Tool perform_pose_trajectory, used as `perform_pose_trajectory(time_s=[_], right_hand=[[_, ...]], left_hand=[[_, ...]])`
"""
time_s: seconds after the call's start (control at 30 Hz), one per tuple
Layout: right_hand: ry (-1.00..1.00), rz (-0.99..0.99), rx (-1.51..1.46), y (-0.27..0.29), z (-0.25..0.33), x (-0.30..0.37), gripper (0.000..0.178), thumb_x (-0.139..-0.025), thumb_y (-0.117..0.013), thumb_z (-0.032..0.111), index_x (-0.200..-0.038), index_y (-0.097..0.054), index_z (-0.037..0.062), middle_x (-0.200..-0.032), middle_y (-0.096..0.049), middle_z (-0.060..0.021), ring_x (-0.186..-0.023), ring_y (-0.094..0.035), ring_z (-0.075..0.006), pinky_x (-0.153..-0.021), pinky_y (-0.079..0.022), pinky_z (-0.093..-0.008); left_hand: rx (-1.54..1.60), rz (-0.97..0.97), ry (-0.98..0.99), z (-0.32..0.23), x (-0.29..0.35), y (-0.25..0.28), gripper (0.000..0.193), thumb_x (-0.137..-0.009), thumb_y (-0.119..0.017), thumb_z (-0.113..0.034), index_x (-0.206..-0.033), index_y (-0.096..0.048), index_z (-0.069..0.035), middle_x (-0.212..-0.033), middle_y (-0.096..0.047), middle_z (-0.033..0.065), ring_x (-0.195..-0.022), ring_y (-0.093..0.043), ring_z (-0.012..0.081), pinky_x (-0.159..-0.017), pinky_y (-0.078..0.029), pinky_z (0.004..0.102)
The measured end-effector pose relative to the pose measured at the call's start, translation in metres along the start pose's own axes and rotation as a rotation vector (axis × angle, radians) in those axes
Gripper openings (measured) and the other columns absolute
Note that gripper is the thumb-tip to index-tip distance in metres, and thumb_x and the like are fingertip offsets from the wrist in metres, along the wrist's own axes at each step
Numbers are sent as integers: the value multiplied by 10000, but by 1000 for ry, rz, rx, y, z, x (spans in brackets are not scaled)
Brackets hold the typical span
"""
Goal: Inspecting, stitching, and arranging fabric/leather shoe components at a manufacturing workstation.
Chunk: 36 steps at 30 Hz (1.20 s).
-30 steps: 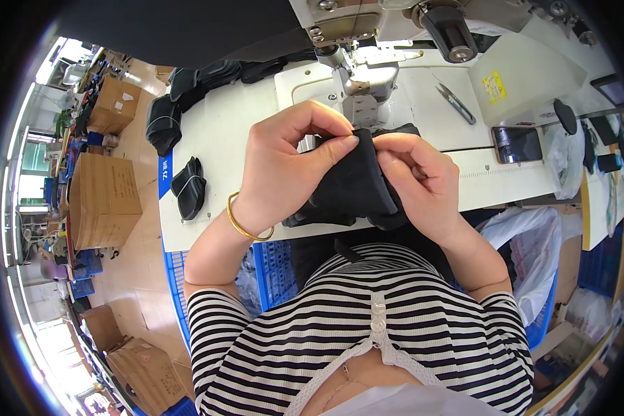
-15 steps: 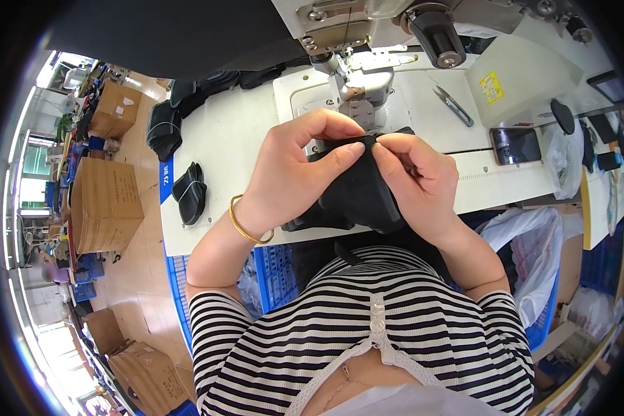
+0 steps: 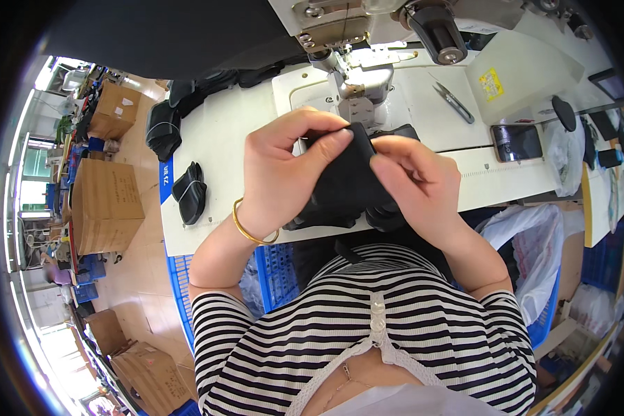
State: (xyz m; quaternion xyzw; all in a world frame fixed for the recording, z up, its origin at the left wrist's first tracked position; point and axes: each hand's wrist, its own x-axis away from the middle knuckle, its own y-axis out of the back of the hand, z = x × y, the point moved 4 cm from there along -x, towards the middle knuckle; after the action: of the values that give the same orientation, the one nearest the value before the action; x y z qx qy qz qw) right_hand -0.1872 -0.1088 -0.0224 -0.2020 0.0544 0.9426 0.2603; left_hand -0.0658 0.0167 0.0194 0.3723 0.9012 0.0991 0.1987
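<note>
A piece of black fabric [image 3: 347,177] hangs between my hands over the front edge of the white sewing table [image 3: 236,132]. My left hand [image 3: 291,156] pinches its upper corner between thumb and forefinger. My right hand [image 3: 419,180] is closed on the fabric's right edge, a little lower down; its fingertips are partly hidden. Just beyond my hands stands the sewing machine [image 3: 364,87], its lamp lit over the needle area. More dark fabric lies under and behind the piece I hold.
Tied black bundles [image 3: 190,194] lie on the table's left. Thread snips [image 3: 454,102] and a phone [image 3: 516,144] rest on the right. Blue crates [image 3: 277,277] stand under the table, one with a white plastic bag [image 3: 534,243]. Cardboard boxes [image 3: 107,208] stand on the floor at left.
My hands have moved slightly apart at the fabric's top. The left has shifted a little left with the corner, and the right grips lower on the edge. The fabric has turned and spread flatter.
</note>
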Motion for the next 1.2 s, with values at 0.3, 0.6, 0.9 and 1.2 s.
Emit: perform_pose_trajectory(time_s=[0.3,0.6,0.9,1.2], right_hand=[[37,9,143,4,-1,13,112,-894,-682,52,-985,-656,-6,-691,-658,-67,-525,-594,-79,-481,-446,-215],[34,-29,92,3,-4,14,70,-900,-669,35,-957,-660,-6,-657,-637,-48,-510,-564,-58,-474,-424,-206],[29,-5,110,0,-7,11,81,-903,-666,28,-969,-654,-16,-680,-653,-49,-540,-585,-52,-492,-440,-195],[-282,84,-121,-7,-14,-1,135,-950,-611,79,-999,-640,-44,-753,-693,-67,-642,-685,-100,-547,-513,-198]], left_hand=[[251,-154,101,14,4,4,125,-875,-715,-34,-972,-696,43,-865,-679,13,-776,-597,62,-721,-488,191],[398,-169,118,12,6,2,125,-870,-708,-5,-986,-701,39,-888,-691,24,-795,-617,63,-739,-496,191],[396,-130,130,17,-2,7,120,-863,-712,-7,-975,-706,35,-871,-695,34,-782,-624,68,-727,-507,196],[348,77,247,36,-36,18,116,-846,-734,-41,-935,-712,30,-853,-699,28,-757,-616,60,-701,-497,191]])
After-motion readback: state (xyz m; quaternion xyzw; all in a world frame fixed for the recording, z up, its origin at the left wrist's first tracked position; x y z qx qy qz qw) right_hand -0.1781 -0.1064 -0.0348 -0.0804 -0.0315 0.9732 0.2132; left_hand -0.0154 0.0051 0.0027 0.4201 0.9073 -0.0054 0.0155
